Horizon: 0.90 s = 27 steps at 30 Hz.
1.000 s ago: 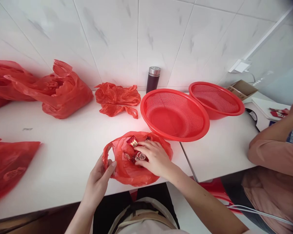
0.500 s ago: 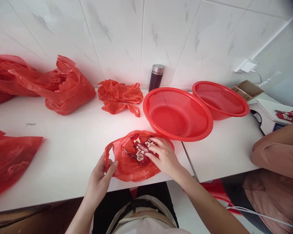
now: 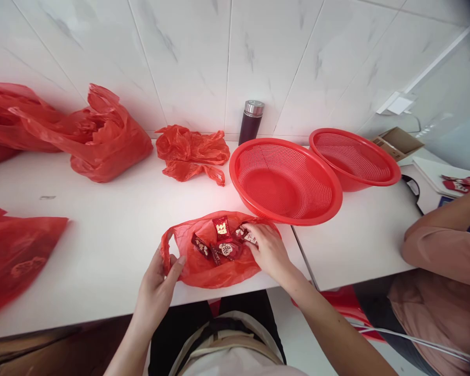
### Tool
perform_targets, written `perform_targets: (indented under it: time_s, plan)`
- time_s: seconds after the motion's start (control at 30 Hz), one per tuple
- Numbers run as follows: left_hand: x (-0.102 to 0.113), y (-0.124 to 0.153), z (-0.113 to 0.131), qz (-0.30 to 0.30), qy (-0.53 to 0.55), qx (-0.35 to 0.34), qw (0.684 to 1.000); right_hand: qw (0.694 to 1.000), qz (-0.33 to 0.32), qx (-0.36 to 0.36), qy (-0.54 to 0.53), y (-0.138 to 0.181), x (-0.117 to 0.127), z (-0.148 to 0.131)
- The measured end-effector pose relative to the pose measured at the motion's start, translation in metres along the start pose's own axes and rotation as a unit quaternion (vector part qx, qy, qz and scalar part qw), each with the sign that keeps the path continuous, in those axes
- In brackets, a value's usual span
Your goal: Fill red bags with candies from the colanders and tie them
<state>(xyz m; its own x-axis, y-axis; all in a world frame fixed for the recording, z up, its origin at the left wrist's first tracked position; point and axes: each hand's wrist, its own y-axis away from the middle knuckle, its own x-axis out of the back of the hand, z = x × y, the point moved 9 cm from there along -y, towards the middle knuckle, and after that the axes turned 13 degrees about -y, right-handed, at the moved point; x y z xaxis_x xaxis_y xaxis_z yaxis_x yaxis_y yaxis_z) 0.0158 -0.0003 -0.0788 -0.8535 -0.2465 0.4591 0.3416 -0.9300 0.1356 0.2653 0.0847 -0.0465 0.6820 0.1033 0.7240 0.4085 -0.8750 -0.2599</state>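
On the white table in front of me lies a red plastic bag [image 3: 203, 277], its mouth spread wide. My left hand [image 3: 162, 279] grips the bag's handle loop at the left, thumb in front. Inside the bag are several small red snack packets [image 3: 226, 249] with pale and gold print, one of them bright with gold characters [image 3: 221, 228]. My right hand [image 3: 268, 248] reaches in from the right with its fingers closed around another dark red packet [image 3: 246, 234]. Its fingertips are partly hidden by that packet and the bag.
Two red plastic colanders [image 3: 285, 216] [image 3: 356, 180] stand behind the bag. A dark thermos flask [image 3: 250, 125] and a crumpled red bag [image 3: 191, 149] are by the wall. Full red bags [image 3: 113, 149] sit left. At right are a cardboard box [image 3: 399, 143] and another person's arm [image 3: 446, 219].
The packets in the bag have spread apart, and the gold-printed one now lies face up. My right hand has shifted slightly right; my left hand keeps its hold on the bag.
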Motion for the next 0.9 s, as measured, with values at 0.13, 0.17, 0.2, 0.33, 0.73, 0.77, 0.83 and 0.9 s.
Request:
perform_targets:
  time_s: [0.13, 0.17, 0.2, 0.33, 0.73, 0.77, 0.83, 0.9]
  plan:
    - [-0.001, 0.001, 0.004, -0.004, 0.01, -0.001, 1.0, 0.995, 0.028, 0.027, -0.088, -0.002, 0.017, -0.015]
    - [-0.002, 0.002, 0.006, -0.01, 0.01, -0.001, 1.0, 0.994, 0.008, 0.034, -0.105, -0.002, 0.016, -0.021]
    - [-0.003, 0.002, 0.008, -0.015, 0.009, -0.001, 1.0, 0.993, -0.02, 0.041, -0.113, -0.001, 0.015, -0.027]
    - [0.0, 0.005, 0.017, -0.017, 0.003, -0.01, 1.0, 0.995, -0.088, 0.028, -0.027, 0.007, 0.017, -0.033]
    - [0.01, 0.006, 0.007, -0.031, 0.111, 0.054, 0.992, 0.938, -0.202, -0.13, 0.251, 0.033, 0.039, 0.026]
    - [0.008, 0.005, 0.007, -0.041, 0.153, 0.057, 0.986, 0.934, -0.202, -0.138, 0.261, 0.034, 0.042, 0.03]
    - [0.007, 0.001, 0.011, -0.039, 0.23, 0.051, 0.971, 0.929, -0.197, -0.151, 0.274, 0.033, 0.048, 0.035]
    - [0.014, -0.002, 0.02, -0.008, 0.274, 0.036, 0.961, 0.928, -0.188, -0.157, 0.279, 0.031, 0.054, 0.035]
